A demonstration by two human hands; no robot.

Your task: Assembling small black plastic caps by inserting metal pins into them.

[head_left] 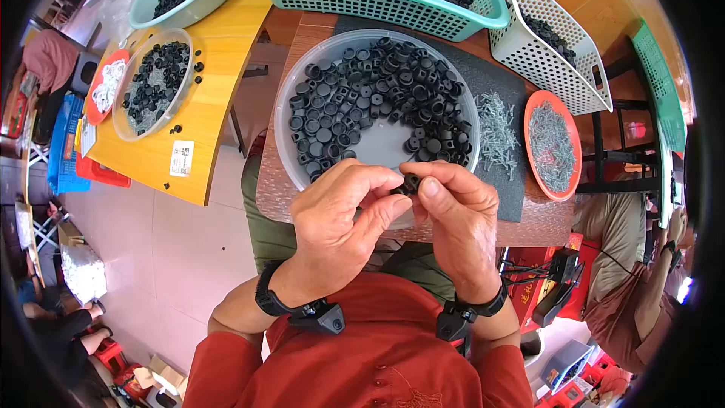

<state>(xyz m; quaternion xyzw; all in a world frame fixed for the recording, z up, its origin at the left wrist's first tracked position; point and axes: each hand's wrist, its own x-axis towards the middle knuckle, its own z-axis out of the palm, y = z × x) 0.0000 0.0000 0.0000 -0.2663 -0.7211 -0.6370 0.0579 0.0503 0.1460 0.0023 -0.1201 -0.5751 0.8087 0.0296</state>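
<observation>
Right at the centre, the left hand (340, 219) and right hand (462, 219) meet fingertip to fingertip, thumbs and forefingers nearly together, both pinching one small black part (408, 183) — it sits between them, partly covered by the fingers. The part is held over the near rim of a round translucent tub (377, 145), where many black pieces (340, 106) lie around a bare patch of its floor. The tub stands on a brown table (273, 187), partly over a dark mat (507, 195). Beside it on the mat is a loose pile of metal pins (497, 136); next to that, an orange plate (559, 196) carries more. Farther back stand a teal basket (362, 6) and a white basket (521, 60), both containing black pieces. Off to the left, a yellow table (198, 117) bears another clear tub (123, 133).
</observation>
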